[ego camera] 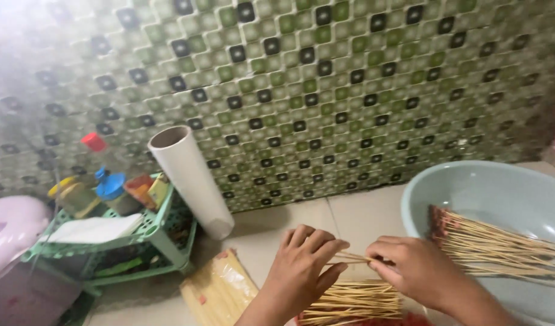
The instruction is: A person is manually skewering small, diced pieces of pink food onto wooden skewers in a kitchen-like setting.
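Observation:
My left hand (pixel 301 262) and my right hand (pixel 416 268) meet over the counter, both pinching a thin bamboo skewer (pixel 350 259) between their fingertips. Below them lies a loose bundle of bare bamboo skewers (pixel 353 302), with something red just under it at the bottom edge. To the right stands a pale blue-green basin (pixel 482 187) holding several skewers with meat on their tips (pixel 488 241).
A clear plastic packet of skewers (pixel 220 290) lies at the left of my hands. A white tube (pixel 190 178) leans on the green patterned wall tiles. A green plastic rack (pixel 150 232) holds bottles and jars. A pink appliance (pixel 12 226) sits at far left.

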